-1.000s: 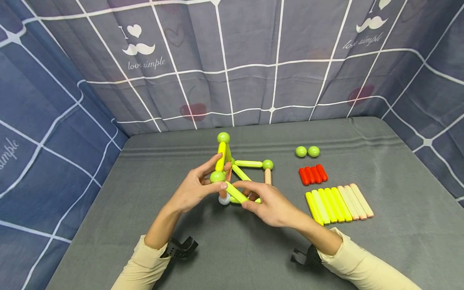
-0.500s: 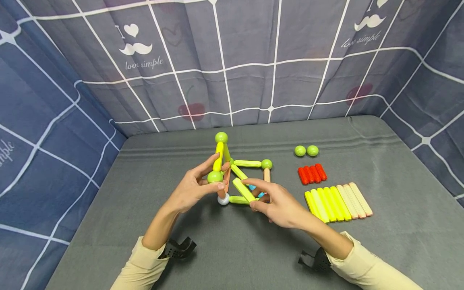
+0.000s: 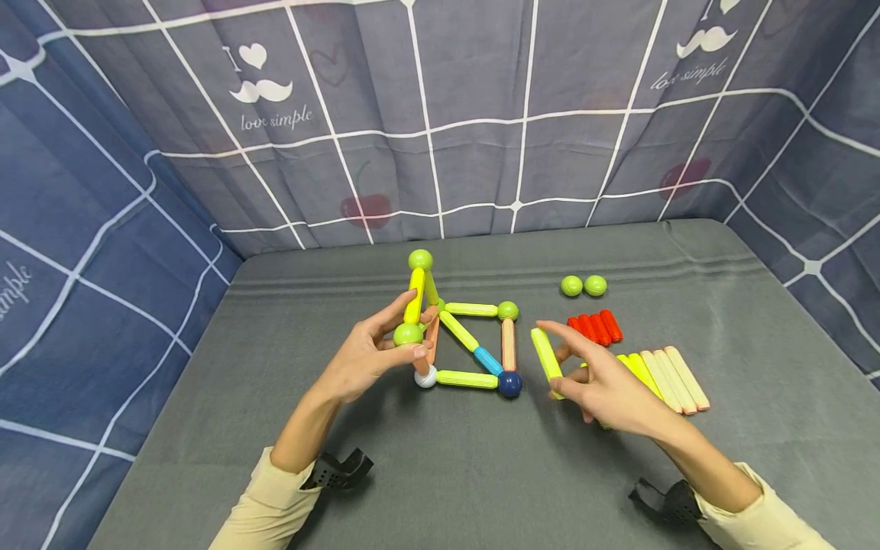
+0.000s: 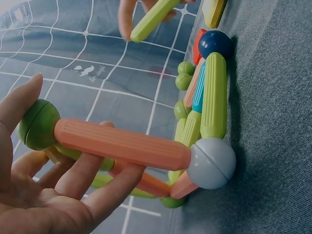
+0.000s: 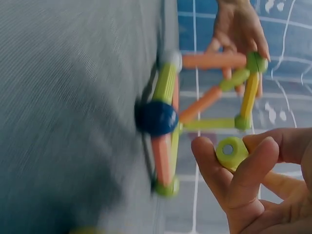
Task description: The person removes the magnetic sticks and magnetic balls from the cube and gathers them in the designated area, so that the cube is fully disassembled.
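Note:
Magnetic rods and balls form a frame on the grey cloth: a flat square with a green-and-blue diagonal, and an upright side at its left. My left hand (image 3: 371, 353) holds that upright side near its front green ball (image 3: 409, 334). In the left wrist view, the thumb touches this ball and fingers lie behind an orange rod (image 4: 122, 144) leading down to a white ball (image 4: 212, 163). My right hand (image 3: 612, 389) pinches a yellow-green magnetic rod (image 3: 547, 362) in the air, right of the square's dark blue ball (image 3: 509, 384) and apart from the frame.
Loose yellow and pale rods (image 3: 677, 378) lie in a row at the right, partly hidden by my right hand. Short red rods (image 3: 601, 328) and two green balls (image 3: 583, 286) lie behind them. A checked curtain (image 3: 474, 168) stands at the back.
My right hand has moved the yellow-green rod away from the front green ball, rightward past the dark blue ball. My left hand keeps its hold on the frame.

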`<state>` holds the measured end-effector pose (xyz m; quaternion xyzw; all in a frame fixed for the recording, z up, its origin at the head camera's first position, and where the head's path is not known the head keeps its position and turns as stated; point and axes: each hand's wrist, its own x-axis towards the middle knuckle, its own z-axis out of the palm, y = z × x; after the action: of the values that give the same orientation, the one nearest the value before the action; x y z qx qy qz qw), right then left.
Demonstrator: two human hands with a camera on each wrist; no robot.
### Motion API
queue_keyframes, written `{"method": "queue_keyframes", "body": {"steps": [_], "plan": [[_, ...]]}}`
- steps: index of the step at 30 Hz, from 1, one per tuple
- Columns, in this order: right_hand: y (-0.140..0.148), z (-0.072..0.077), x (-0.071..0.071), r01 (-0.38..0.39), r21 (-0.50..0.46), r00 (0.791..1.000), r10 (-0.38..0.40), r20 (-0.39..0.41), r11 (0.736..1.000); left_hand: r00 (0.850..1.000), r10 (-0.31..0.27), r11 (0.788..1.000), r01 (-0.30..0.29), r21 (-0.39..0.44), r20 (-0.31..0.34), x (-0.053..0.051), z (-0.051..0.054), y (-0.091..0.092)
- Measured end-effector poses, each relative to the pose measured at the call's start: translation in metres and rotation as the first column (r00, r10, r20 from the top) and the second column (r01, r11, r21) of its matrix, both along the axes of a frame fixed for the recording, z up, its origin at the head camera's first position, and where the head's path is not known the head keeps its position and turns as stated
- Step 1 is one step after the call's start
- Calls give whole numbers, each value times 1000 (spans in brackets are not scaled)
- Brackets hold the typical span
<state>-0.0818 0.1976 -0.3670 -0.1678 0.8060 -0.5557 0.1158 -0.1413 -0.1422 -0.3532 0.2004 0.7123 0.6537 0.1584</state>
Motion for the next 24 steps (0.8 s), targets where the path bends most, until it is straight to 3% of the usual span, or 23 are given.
{"method": "queue_keyframes", "body": {"steps": [5,9,17,24], "plan": [[37,-5,7,52,-3,996,-52,-77,999,1000,8,1000,-8,-12,-6,0,0,0],[69,-7,14,159,98,978,-144,-150,982,1000,25,998,-26,-50,-17,0,0,0],[131,-13,22,321,336,945,-277,-174,885,1000,18,999,-18,-28,-24,0,0,0],[159,-25,20,345,451,937,-276,-213,823,999,24,998,-26,-55,-41,1,0,1]]}}
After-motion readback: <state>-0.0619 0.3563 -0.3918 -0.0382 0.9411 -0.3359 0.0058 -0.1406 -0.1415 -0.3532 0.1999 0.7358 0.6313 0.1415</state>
